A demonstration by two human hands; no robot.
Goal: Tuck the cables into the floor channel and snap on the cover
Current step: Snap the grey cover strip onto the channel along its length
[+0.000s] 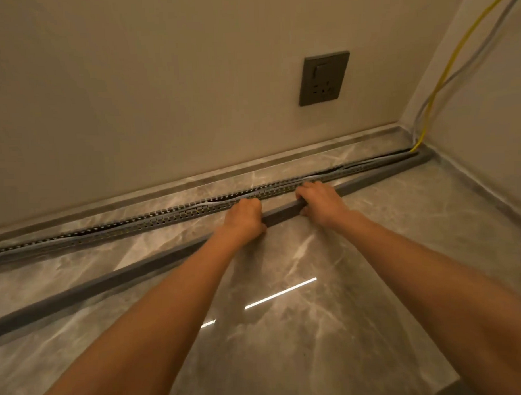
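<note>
A long slotted grey floor channel (pixel 136 224) runs along the marble floor parallel to the wall, from the left edge to the right corner. Grey cables (pixel 355 168) lie inside it, bulging slightly above the slots near the middle. A yellow cable (pixel 452 60) and a grey one drop down the right wall into the channel's far end. The long grey cover strip (pixel 114 279) lies on the floor just in front of the channel. My left hand (pixel 244 218) and my right hand (pixel 320 201) both grip the cover near its middle, a short gap between them.
A dark grey wall socket (pixel 323 78) with a switch sits on the beige wall above the channel. A marble skirting (pixel 281 161) edges the wall. The glossy marble floor (pixel 317 328) reflects ceiling lights. The room corner closes off the right end.
</note>
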